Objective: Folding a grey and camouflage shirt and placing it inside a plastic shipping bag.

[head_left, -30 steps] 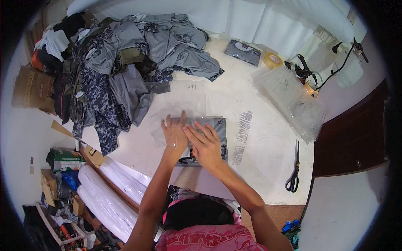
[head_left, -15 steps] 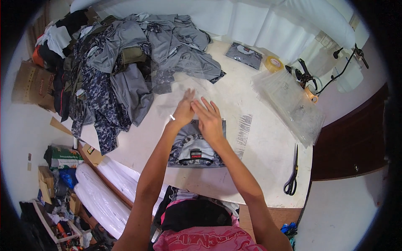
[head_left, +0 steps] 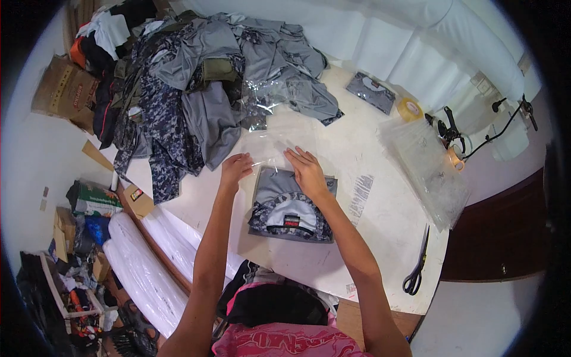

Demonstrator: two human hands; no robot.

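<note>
A folded grey shirt (head_left: 291, 214) with a camouflage collar band lies flat on the white table (head_left: 369, 250) in front of me. A clear plastic bag (head_left: 273, 143) stretches above it toward the garment pile, its outline hard to trace. My left hand (head_left: 237, 169) is at the bag's left edge, fingers curled and pinched on the plastic. My right hand (head_left: 303, 172) rests on the plastic at the shirt's top edge, its fingers extended.
A pile of grey and camouflage garments (head_left: 202, 125) covers the back left. At the right are a bagged shirt (head_left: 369, 92), clear tape (head_left: 410, 109), plastic bags (head_left: 422, 178), an orange roll (head_left: 455, 158) and black scissors (head_left: 416, 268). White rolls (head_left: 137, 268) lie below left.
My hands have moved apart, the left to the bag's left edge with fingers curled, uncovering the folded shirt's collar. The camera's view has tilted, shifting the table's contents in the picture.
</note>
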